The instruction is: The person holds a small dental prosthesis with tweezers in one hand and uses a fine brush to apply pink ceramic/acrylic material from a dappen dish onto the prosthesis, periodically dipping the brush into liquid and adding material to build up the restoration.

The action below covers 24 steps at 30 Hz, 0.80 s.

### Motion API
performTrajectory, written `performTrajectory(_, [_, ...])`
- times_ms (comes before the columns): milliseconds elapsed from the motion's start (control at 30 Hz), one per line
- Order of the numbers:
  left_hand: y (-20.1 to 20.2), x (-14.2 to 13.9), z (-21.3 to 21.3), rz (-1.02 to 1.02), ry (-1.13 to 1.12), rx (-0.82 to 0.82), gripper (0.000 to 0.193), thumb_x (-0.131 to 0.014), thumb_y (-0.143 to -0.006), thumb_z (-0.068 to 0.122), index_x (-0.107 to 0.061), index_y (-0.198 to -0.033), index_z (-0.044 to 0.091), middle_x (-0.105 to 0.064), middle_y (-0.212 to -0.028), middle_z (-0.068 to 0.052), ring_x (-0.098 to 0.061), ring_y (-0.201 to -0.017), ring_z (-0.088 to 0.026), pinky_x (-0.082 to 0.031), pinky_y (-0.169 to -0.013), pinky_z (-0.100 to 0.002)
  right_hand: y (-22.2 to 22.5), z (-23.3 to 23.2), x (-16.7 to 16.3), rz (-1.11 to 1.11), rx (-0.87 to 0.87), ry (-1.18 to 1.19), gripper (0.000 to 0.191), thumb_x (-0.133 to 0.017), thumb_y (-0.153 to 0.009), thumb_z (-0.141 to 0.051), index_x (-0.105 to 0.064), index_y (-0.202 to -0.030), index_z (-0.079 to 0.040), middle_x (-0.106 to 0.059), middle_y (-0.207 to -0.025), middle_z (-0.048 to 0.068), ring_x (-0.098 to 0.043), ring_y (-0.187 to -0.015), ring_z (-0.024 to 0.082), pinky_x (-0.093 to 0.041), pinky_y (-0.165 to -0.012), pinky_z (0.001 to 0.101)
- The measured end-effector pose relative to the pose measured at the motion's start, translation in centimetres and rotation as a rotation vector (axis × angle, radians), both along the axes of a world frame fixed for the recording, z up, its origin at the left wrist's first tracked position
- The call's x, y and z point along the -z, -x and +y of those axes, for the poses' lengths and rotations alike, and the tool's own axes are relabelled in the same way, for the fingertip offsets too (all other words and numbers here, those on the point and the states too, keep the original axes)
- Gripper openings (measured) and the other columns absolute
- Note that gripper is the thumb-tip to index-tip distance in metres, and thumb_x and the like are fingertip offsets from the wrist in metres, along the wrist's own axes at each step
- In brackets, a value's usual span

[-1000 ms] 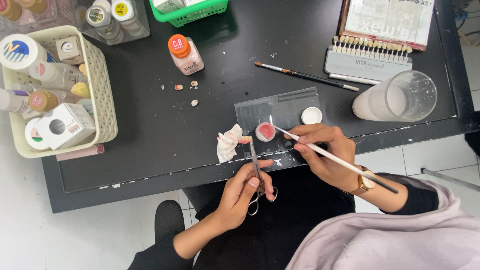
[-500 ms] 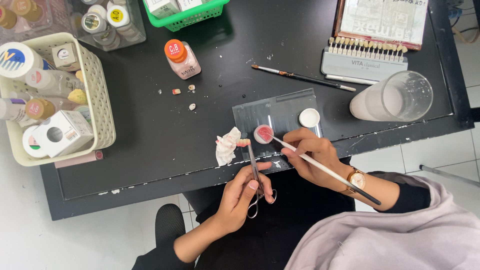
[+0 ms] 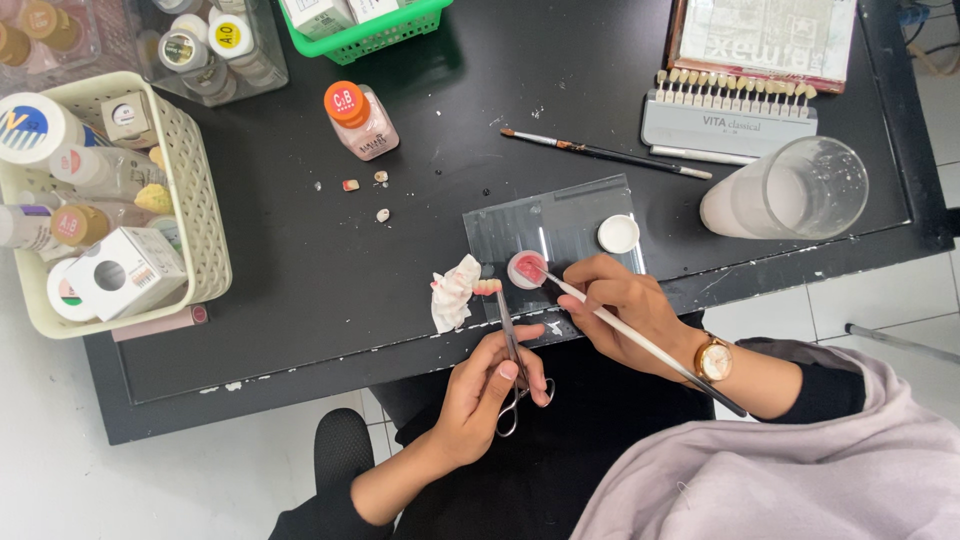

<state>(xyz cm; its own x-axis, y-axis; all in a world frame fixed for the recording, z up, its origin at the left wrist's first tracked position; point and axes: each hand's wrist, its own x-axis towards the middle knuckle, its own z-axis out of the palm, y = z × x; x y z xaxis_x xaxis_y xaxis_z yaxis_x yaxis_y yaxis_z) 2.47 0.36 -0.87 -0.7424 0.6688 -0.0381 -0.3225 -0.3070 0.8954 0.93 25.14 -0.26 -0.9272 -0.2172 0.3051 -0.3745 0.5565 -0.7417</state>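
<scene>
Here, the left hand point(image 3: 490, 385) gripped metal forceps point(image 3: 510, 345) holding a small tooth piece point(image 3: 487, 287), while the right hand point(image 3: 625, 310) gripped a thin brush point(image 3: 640, 340) touching pink paste point(image 3: 526, 268) at frame center.

Green basket point(image 3: 372, 30) and book point(image 3: 765, 40) cut off by top edge. Cream basket point(image 3: 205, 250) runs off left edge. Forceps point(image 3: 512, 350) handles partly hidden under left hand point(image 3: 490, 395) fingers point(image 3: 508, 372). Piece in forceps tip too small to tell. Worktop point(image 3: 300, 300) specks unidentifiable.

My left hand point(image 3: 490, 390) is curled, fingers closed in a pinch, forearm angling up from below. My right hand point(image 3: 625, 310) is closed in a pen grip, wrist bent, watch on it.
</scene>
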Motion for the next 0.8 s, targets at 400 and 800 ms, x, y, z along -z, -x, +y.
performTrajectory(400, [-0.04,0.06,0.06,-0.012,-0.006,-0.013,0.042,-0.039,-0.115,0.019,-0.043,-0.149,-0.006,-0.062,-0.100,-0.010,-0.066,-0.090,-0.016,-0.057,-0.087,-0.032,0.18,-0.28,0.05,0.123,-0.017,-0.018,0.028,-0.076,-0.093,-0.008,-0.048,-0.092,-0.005,-0.065,-0.106,0.010,-0.065,-0.067,0.023,-0.050,-0.055,0.0321])
performTrajectory(800, [-0.05,0.12,0.07,-0.015,-0.021,-0.016,0.042,-0.039,-0.115,0.019,-0.042,-0.149,-0.006,-0.062,-0.100,-0.010,-0.066,-0.090,-0.015,-0.057,-0.087,-0.032,0.19,-0.05,0.33,0.128,-0.049,0.038,0.032,-0.076,-0.091,-0.004,-0.045,-0.100,-0.008,-0.065,-0.108,0.013,-0.068,-0.071,0.023,-0.053,-0.057,0.0306])
